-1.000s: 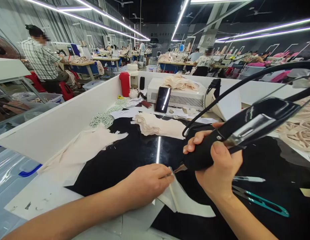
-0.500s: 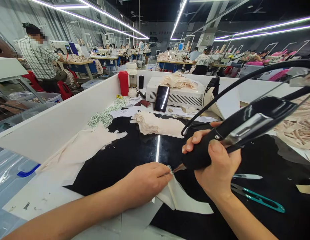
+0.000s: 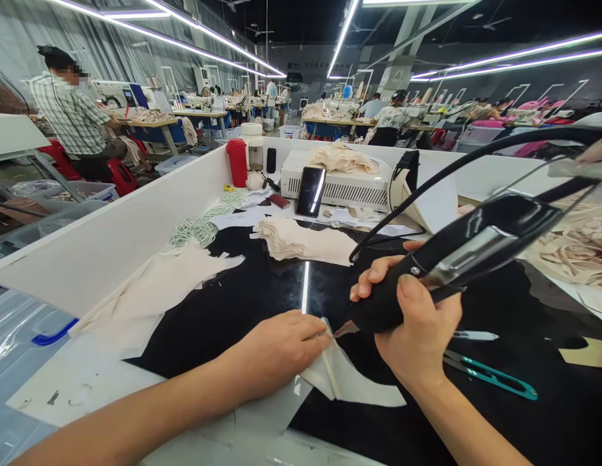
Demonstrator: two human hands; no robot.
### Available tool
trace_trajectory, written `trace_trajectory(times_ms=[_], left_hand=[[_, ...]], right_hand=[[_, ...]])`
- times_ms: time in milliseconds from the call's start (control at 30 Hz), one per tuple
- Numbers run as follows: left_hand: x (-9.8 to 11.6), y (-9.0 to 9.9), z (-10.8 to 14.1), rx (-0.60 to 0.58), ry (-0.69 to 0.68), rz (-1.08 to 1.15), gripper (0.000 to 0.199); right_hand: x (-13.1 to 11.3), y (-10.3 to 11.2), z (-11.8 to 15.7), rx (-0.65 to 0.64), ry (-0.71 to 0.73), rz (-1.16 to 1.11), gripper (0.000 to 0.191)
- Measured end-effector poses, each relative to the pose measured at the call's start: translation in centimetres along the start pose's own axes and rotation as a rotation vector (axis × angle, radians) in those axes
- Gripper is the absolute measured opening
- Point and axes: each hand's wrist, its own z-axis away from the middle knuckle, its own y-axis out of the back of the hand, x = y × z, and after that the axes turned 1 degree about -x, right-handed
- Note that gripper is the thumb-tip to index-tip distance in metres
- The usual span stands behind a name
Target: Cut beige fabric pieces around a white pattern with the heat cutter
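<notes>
My left hand is closed, pinching the upper edge of a cream fabric piece with a narrow strip running along it. Just to the right, my right hand wraps round a black corded handheld tool with a silver lever on its side. A flat coppery tip points from the tool's lower end toward the fabric, close to my left fingertips; I cannot tell if it touches. Teal thread snips and a white pen-like tool lie right of my right hand.
Cream fabric stacks lie on the black work surface, one at the back middle and one at the left. A phone leans on a white vented box. A black cable arches over the right side. White panels border the table.
The view has shifted slightly, so the right-side things sit a little further left. Both hands keep their grips, and the tool's tip stays close beside the fabric.
</notes>
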Motion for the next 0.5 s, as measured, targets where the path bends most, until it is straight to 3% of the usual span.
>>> trace_trajectory(times_ms=[367,500], left_hand=[[-0.2,0.9,-0.4,0.03,-0.091,-0.002,0.025],[0.3,1.1,-0.8,-0.036,-0.099,0.009,0.017]], right_hand=[[-1.3,0.5,-0.3,0.007,0.008,-0.052,0.049],[-1.3,0.6,0.0,0.018,0.003,-0.057,0.05]])
